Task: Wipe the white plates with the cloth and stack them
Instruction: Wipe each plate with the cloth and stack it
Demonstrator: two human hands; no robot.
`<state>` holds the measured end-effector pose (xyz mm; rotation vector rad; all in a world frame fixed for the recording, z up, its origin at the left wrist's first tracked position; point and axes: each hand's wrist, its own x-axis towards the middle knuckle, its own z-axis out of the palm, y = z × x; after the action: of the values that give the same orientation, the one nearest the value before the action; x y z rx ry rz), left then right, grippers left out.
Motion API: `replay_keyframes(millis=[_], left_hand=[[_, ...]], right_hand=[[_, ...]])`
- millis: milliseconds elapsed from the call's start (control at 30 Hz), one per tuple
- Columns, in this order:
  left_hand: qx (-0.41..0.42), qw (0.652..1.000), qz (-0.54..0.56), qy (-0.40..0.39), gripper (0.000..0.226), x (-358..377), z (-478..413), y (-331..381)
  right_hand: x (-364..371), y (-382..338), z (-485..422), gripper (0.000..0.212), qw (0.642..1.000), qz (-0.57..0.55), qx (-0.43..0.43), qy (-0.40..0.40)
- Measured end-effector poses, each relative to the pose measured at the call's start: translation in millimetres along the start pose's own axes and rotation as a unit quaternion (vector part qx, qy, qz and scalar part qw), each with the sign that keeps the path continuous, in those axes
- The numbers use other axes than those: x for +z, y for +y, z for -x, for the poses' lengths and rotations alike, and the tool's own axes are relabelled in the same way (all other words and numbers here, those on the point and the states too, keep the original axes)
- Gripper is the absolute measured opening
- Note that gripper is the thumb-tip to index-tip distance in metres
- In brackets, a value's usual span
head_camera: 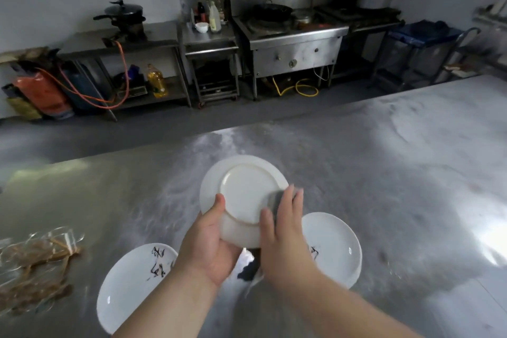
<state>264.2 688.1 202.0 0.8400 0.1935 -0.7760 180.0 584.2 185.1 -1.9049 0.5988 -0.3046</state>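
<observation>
Lying well to the left of the grip: one clear plastic bag [35, 266] of brown contents, flat on the steel table [411, 173]. Next, below and left of the grip: one marked plate [131, 285], white with black brush strokes, face up on the table, partly hidden by the left forearm. At centre: the left hand [211, 247], grasping the near rim of the held plate [241, 189], thumb on top and fingers curled beneath. This plate is white, raised above the table, tilted, with its underside and foot ring facing the camera. Just right of that grip: a grey cloth [274, 200], pinned against the plate's underside by the right hand [285, 228], fingers straight and flat on it, thumb spread onto the plate; a dark tail of cloth hangs below the plate. Right of and beneath the right hand: one further white plate [334, 247], face up on the table.
</observation>
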Motion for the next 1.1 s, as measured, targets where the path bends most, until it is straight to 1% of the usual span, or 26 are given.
replay_keyframes(millis=[67, 133, 167, 233, 267, 333, 400, 467, 500, 567, 633, 667, 700, 767, 833, 867, 933, 967, 1033, 1067, 1100], left_hand=[[0.008, 1.0, -0.023, 0.0, 0.056, 9.7, -6.8, -6.7], [-0.007, 0.999, -0.037, 0.004, 0.053, 18.8, -14.3, -18.7], [-0.018, 0.999, -0.045, 0.007, 0.053, 20.9, -17.3, -25.4], [-0.047, 0.997, -0.066, 0.009, 0.055, 22.3, -23.5, -41.7], [-0.065, 0.995, -0.08, 0.016, 0.057, 23.4, -28.4, -51.0], [-0.105, 0.988, -0.112, 0.035, 0.057, 24.0, -37.6, -69.8], [-0.135, 0.978, -0.149, 0.052, 0.058, 24.1, -46.9, -89.3], [-0.131, 0.968, -0.198, 0.078, 0.057, 27.8, -56.1, -108.2], [-0.111, 0.963, -0.226, 0.1, 0.052, 30.3, -61.4, -117.1], [-0.049, 0.945, -0.275, 0.17, 0.043, 33.8, -75.9, -131.7], [0.012, 0.927, -0.292, 0.235, 0.048, 43.4, -86.6, -134.9], [0.023, 0.925, -0.292, 0.243, 0.052, 48.0, -91.3, -134.7], [0.021, 0.927, -0.29, 0.237, 0.053, 51.4, -95.1, -134.1], [0.011, 0.939, -0.282, 0.198, 0.051, 54.6, -100.9, -135.3], [-0.008, 0.947, -0.275, 0.169, 0.052, 53.6, -105.2, -139.5], [-0.025, 0.948, -0.268, 0.169, 0.047, 52.6, -106.1, -141.6], [-0.059, 0.947, -0.259, 0.179, 0.025, 50.0, -105.4, -145.6], [-0.073, 0.947, -0.255, 0.179, 0.019, 48.2, -104.3, -147.3], [-0.109, 0.943, -0.266, 0.168, 0.017, 43.5, -101.6, -151.6], [-0.128, 0.934, -0.29, 0.165, 0.02, 41.0, -99.6, -154.5], [-0.141, 0.922, -0.323, 0.159, 0.021, 38.1, -97.2, -157.7]], right_hand=[[-37.3, 6.1, -39.4, 0.065, 0.998, -0.016, 0.048, 0.032], [-79.7, 18.4, -71.8, 0.044, 0.995, 0.021, 0.087, 0.05], [-96.4, 26.2, -79.2, 0.04, 0.993, 0.06, 0.092, 0.037], [-125.0, 48.8, -82.0, 0.048, 0.985, 0.143, 0.091, -0.017], [-138.3, 61.9, -80.1, 0.05, 0.98, 0.164, 0.097, -0.049], [-159.5, 86.8, -71.6, 0.051, 0.973, 0.15, 0.136, -0.107], [-177.8, 110.6, -64.0, 0.048, 0.963, 0.086, 0.209, -0.146], [-190.9, 131.0, -60.0, 0.046, 0.946, 0.019, 0.272, -0.175], [-195.0, 139.0, -59.5, 0.049, 0.939, -0.007, 0.29, -0.183], [-199.4, 150.1, -61.4, 0.062, 0.929, -0.053, 0.312, -0.192], [-201.8, 155.3, -65.8, 0.08, 0.919, -0.095, 0.325, -0.2], [-202.7, 156.9, -68.0, 0.089, 0.918, -0.104, 0.325, -0.204], [-203.9, 158.7, -70.2, 0.092, 0.92, -0.104, 0.319, -0.204], [-205.1, 166.1, -72.8, 0.085, 0.926, -0.113, 0.311, -0.185], [-206.5, 174.5, -72.4, 0.072, 0.92, -0.16, 0.316, -0.168], [-206.8, 178.3, -71.5, 0.067, 0.916, -0.18, 0.318, -0.163], [-207.3, 186.3, -68.5, 0.053, 0.917, -0.189, 0.31, -0.164], [-207.3, 190.6, -66.8, 0.044, 0.919, -0.187, 0.303, -0.168], [-207.6, 199.0, -63.5, 0.03, 0.928, -0.163, 0.288, -0.172], [-207.1, 204.1, -62.6, 0.026, 0.935, -0.134, 0.284, -0.166], [-206.5, 210.5, -62.7, 0.029, 0.942, -0.099, 0.283, -0.152]])
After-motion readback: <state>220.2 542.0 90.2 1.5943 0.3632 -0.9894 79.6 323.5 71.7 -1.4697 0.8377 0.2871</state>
